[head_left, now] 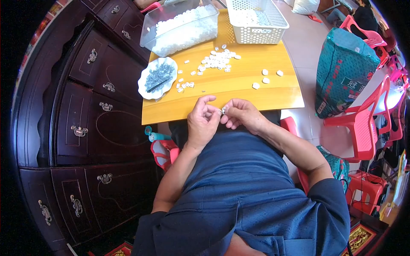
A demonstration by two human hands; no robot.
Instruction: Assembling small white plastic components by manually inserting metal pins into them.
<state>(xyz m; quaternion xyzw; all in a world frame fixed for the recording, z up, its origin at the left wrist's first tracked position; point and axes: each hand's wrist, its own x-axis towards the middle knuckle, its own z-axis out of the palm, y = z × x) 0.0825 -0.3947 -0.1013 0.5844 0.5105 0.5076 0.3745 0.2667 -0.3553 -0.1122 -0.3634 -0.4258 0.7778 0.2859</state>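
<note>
Close to the near edge of the table, my two hands meet fingertip to fingertip. Between thumb and finger, my right hand [243,114] pinches a small white plastic piece [224,109]. My left hand [202,121] also has thumb and finger pressed together at that piece's left side; whether they grip a second part is too small to see. Beyond the hands lies a loose pile of small white plastic pieces [218,59]. Small rectangular white pieces [186,85] are scattered left of it, and several rounder white pieces [265,80] lie to the right.
A scalloped white dish [144,91] holds small clear grey parts and a dark stick. At the back stand a clear bin [147,36] full of white pieces and a perforated white basket [258,37]. Dark drawers [81,91] flank the left; a green bag [341,72] and red chairs [356,128] the right.
</note>
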